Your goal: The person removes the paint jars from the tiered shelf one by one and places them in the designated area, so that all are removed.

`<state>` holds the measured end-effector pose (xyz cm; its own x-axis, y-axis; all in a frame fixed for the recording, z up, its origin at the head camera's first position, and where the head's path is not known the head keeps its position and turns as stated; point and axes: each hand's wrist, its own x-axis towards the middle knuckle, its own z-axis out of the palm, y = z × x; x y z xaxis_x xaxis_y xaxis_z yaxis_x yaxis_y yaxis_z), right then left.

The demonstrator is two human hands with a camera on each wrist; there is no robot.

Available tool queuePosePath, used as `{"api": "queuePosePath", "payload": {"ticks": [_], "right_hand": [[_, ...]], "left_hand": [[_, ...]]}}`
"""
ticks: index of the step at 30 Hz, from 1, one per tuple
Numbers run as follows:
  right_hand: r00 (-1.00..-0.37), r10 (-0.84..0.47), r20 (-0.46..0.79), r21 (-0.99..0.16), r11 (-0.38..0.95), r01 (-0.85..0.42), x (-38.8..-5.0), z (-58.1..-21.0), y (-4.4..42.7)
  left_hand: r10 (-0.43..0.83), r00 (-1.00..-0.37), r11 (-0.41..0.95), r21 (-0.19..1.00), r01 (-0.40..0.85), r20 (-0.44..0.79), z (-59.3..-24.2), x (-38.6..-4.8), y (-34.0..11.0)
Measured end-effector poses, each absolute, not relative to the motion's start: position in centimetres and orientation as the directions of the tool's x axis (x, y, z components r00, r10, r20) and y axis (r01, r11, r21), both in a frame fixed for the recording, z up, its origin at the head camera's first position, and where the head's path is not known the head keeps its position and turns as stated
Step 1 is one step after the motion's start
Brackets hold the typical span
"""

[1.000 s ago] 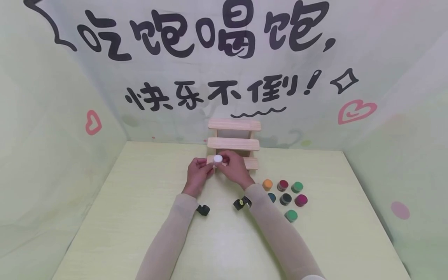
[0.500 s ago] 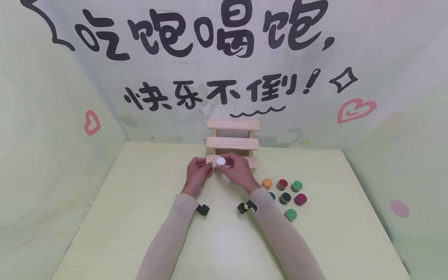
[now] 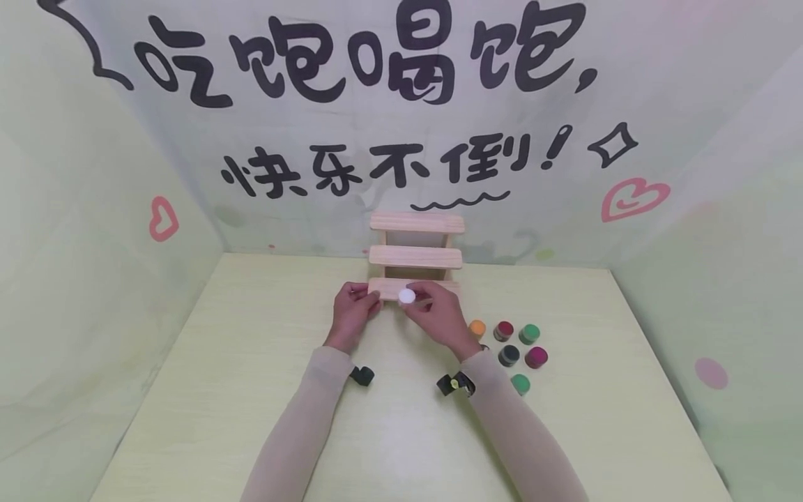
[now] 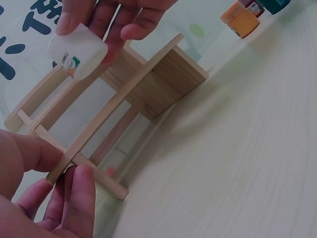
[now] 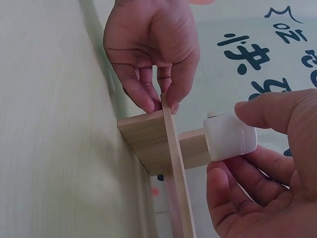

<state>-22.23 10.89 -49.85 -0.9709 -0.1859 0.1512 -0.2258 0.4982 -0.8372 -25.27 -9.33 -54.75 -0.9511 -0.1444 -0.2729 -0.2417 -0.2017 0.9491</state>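
Observation:
A stepped wooden rack [image 3: 416,256] with three boards stands at the back of the table. My left hand [image 3: 353,314] pinches the left end of its lowest board [image 5: 176,158] between thumb and fingers. Between the thumb and fingers of my right hand [image 3: 439,314] is a small white jar [image 3: 406,296], held just above that lowest board and apart from it. In the left wrist view the white jar [image 4: 79,52] is tilted and shows a small printed label. The right hand covers part of the board's right half in the head view.
To the right of the rack stand several small jars: orange [image 3: 477,328], red [image 3: 504,330], green [image 3: 530,333], dark [image 3: 509,355], magenta [image 3: 536,358] and another green jar [image 3: 520,384]. A printed cloth [image 3: 301,230] hangs behind the table.
My right hand has moved to the right along the lowest board and slightly towards me, carrying the white jar. The left hand has stayed at the board's left end.

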Motion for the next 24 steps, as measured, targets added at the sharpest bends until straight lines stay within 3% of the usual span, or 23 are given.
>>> {"api": "queuePosePath", "payload": {"ticks": [24], "right_hand": [[-0.98, -0.117, 0.159, -0.834, 0.515, -0.197, -17.5, -49.3, 16.2]], "left_hand": [[-0.178, -0.967, -0.169, 0.973, -0.155, -0.185, -55.4, -25.4, -9.2]]}}
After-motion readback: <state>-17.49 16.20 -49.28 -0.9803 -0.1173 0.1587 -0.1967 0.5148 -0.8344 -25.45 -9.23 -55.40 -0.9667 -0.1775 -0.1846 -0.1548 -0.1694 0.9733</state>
